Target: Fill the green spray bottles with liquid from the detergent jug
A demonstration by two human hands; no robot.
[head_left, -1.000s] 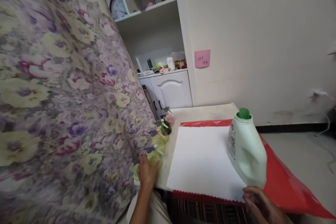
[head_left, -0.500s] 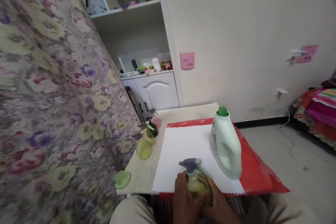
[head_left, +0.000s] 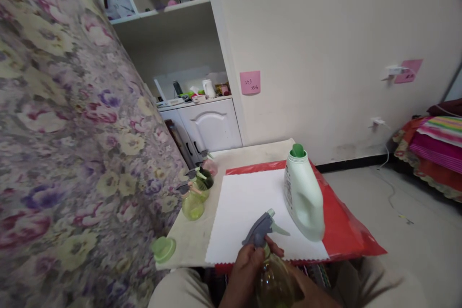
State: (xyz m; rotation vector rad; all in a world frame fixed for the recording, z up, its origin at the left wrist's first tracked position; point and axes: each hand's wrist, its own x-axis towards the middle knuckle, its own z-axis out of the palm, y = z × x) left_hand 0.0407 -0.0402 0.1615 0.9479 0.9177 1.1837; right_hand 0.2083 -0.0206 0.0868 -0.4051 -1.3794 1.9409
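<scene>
Drawn nearer to the person than half a second ago, the spray bottle [head_left: 275, 281] now has its grey trigger head [head_left: 260, 228] angled upward. The left hand [head_left: 245, 269] grips it around the neck, while the right hand [head_left: 305, 291] wraps the body, at the near edge of the surface [head_left: 187, 245]. Beyond, a white sheet [head_left: 249, 197] lies over red plastic [head_left: 346, 233]; a pale green jug [head_left: 306, 197] stands at the right. Along the left side are a green cap [head_left: 164, 249] and other spray bottles [head_left: 192, 207].
</scene>
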